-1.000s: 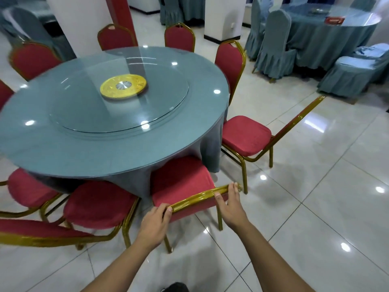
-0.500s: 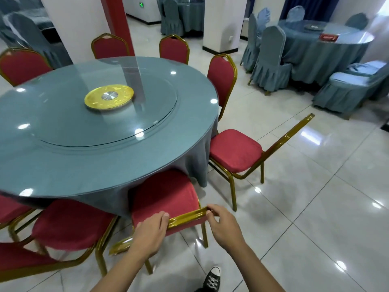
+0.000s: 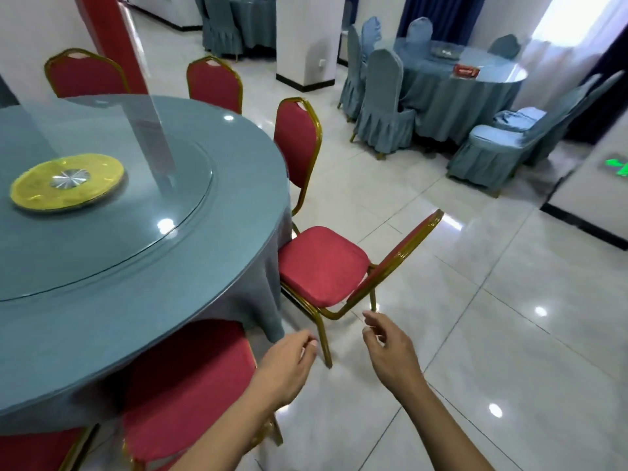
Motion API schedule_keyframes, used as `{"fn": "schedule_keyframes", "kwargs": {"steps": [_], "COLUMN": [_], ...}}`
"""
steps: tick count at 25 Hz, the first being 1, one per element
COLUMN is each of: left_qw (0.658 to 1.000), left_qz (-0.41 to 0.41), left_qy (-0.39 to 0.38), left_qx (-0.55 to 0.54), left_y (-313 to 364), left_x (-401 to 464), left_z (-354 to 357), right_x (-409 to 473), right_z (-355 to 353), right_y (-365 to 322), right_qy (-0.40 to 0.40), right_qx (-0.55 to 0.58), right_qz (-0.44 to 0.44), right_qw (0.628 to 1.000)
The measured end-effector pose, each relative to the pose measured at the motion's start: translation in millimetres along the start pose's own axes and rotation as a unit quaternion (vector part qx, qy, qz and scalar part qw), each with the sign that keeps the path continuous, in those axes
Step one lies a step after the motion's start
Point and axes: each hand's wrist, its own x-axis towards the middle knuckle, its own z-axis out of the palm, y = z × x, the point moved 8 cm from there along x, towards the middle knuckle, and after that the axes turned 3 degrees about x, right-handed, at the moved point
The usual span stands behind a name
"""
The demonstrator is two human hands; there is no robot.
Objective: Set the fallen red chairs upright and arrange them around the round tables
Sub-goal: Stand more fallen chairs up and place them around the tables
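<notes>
The round table (image 3: 142,266) with a blue-grey cloth and glass top fills the left. A red chair (image 3: 183,379) with a gold frame stands pushed under its near edge, below my arms. My left hand (image 3: 285,365) hovers above that chair's right side, fingers loosely curled, holding nothing. My right hand (image 3: 390,351) hangs over the floor, also empty. Beyond my hands a second red chair (image 3: 323,266) stands upright at the table's right edge, its back (image 3: 407,246) leaning away from the table. Three more red chairs (image 3: 299,144) stand along the far rim.
A glass turntable with a yellow hub (image 3: 68,181) sits on the table. At the back right stands another round table (image 3: 458,93) with blue-covered chairs (image 3: 384,107). White pillars (image 3: 306,39) rise behind. Glossy tiled floor (image 3: 475,334) stretches to the right.
Both hands have let go of the near chair's gold back rail and lifted away. The view has swung right and moved closer to the table.
</notes>
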Motion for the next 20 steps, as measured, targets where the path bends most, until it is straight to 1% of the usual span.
{"fn": "schedule_keyframes", "kwargs": {"steps": [2,5,10,16,20], "left_qw": [1.000,0.999,1.000,0.998,0.993], "left_qz": [0.016,0.023,0.002,-0.048,-0.089], "left_qy": [-0.022,-0.026,0.001,0.043,0.075], "left_qx": [-0.006,-0.008,-0.002,-0.003,0.012], "left_y": [25,57,104,162,178], "left_x": [28,71,152,237,270], "left_z": [14,31,54,88,107], "right_x": [19,58,139,259,327], "right_z": [-27,-66,-123,-195,-221], "right_y": [18,43,73,99,92], "right_qy": [0.017,0.039,0.035,0.009,0.003], "right_qx": [0.007,0.027,0.040,0.021,-0.077], "right_qz": [0.007,0.021,-0.001,-0.058,-0.150], "right_qw": [1.000,0.999,0.999,0.998,0.986]}}
